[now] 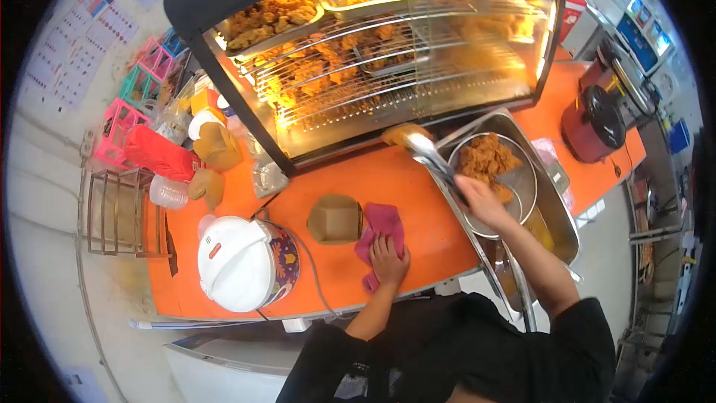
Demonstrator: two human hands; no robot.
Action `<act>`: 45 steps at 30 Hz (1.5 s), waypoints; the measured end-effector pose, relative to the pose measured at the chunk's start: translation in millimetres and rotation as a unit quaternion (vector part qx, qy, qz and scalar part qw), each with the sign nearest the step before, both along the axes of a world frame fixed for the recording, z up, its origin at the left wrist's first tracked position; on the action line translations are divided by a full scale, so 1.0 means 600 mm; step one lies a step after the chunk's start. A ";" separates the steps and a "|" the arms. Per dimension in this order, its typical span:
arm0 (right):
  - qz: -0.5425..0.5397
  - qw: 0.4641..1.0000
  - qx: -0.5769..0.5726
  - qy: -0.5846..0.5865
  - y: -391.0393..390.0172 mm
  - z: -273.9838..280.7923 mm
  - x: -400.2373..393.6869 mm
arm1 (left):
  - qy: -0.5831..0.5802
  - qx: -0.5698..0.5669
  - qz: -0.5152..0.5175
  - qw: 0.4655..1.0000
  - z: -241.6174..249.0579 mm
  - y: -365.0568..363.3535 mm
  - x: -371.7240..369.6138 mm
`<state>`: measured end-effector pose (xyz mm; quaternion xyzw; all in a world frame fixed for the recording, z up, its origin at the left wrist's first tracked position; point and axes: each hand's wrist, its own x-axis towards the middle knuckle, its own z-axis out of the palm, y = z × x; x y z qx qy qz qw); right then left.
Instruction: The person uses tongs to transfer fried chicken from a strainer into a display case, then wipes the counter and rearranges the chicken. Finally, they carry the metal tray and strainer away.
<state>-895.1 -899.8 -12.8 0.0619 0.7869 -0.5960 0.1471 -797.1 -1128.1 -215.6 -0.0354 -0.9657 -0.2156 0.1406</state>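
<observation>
White rice cooker [242, 261] at far left of orange counter [418, 186]. Open, empty cardboard box [335, 219]. Left hand [388, 257] flat, fingers spread on pink cloth [382, 224]. Right hand [481, 200] clenched around tongs [429, 155], fried piece [403, 134] pinched, not yet boxed; more in strainer [496, 172].

1. Counter [418, 186]: smooth orange surface with a slight sheen.
2. Cloth [382, 227]: soft pink fabric, matt and creased.
3. Tongs [431, 155]: bright polished metal.
4. Strainer bowl [522, 179] and tray [559, 213]: shiny metal.
5. Box [335, 219]: matt brown cardboard.
6. Rice cooker [242, 261]: glossy white plastic lid.
7. Display case [388, 52]: clear glass, metal wire racks, black frame.
8. Fried pieces [485, 158]: rough, crusted coating.
</observation>
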 end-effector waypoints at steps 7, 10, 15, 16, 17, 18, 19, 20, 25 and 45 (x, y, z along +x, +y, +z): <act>-0.004 0.989 0.013 0.146 -0.236 -0.055 -0.293 | -0.043 0.016 0.014 0.999 0.005 -0.005 0.004; 0.005 0.973 0.111 0.202 -0.272 -0.076 -0.353 | -0.028 0.028 0.016 0.999 0.000 -0.003 0.006; 0.089 0.971 0.130 0.180 -0.289 -0.049 -0.365 | -0.025 0.046 0.004 0.999 0.006 -0.007 0.001; 0.125 0.962 0.161 0.179 -0.285 -0.031 -0.362 | -0.026 0.048 0.004 0.999 0.006 -0.008 0.001; 0.124 0.963 0.162 0.178 -0.283 -0.005 -0.361 | -0.025 0.047 0.004 0.999 0.006 -0.008 0.000; 0.176 0.933 0.252 0.189 -0.282 0.025 -0.364 | -0.026 0.046 0.002 0.999 0.005 -0.007 0.002; 0.226 0.893 0.337 0.195 -0.278 0.040 -0.373 | -0.029 0.045 -0.002 0.999 0.004 -0.007 0.004; 0.221 0.895 0.336 0.191 -0.267 0.025 -0.399 | -0.030 0.038 0.002 0.999 0.002 -0.007 0.003; 0.222 0.873 0.387 0.199 -0.203 0.007 -0.455 | -0.027 0.018 -0.005 0.999 0.001 -0.005 0.001; 0.314 0.907 0.279 -0.008 -0.172 0.030 -0.371 | -0.019 0.035 0.018 0.999 0.003 -0.001 0.003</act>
